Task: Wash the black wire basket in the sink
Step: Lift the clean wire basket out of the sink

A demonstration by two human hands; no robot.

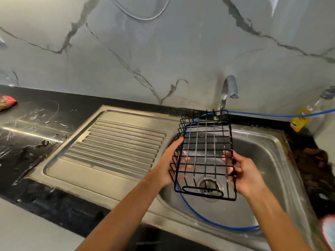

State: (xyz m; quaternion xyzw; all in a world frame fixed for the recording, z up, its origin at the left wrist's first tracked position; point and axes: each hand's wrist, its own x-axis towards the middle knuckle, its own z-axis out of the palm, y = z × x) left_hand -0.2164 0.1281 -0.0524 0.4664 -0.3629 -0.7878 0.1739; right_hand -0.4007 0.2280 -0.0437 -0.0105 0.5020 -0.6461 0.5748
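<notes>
The black wire basket (205, 153) hangs tilted above the steel sink bowl (262, 153), its far end raised toward the tap (229, 87). My left hand (169, 163) grips its left side wall, fingers reaching inside the wires. My right hand (244, 173) holds its right side wall. Through the basket's grid the sink drain (209, 185) shows below. No water is seen running from the tap.
A blue hose (217, 224) loops through the bowl and runs along the back wall to the right. The ribbed drainboard (116, 142) lies left of the bowl. A bottle with a yellow label (301, 120) stands at the back right. A red packet (7, 103) lies on the wet black counter.
</notes>
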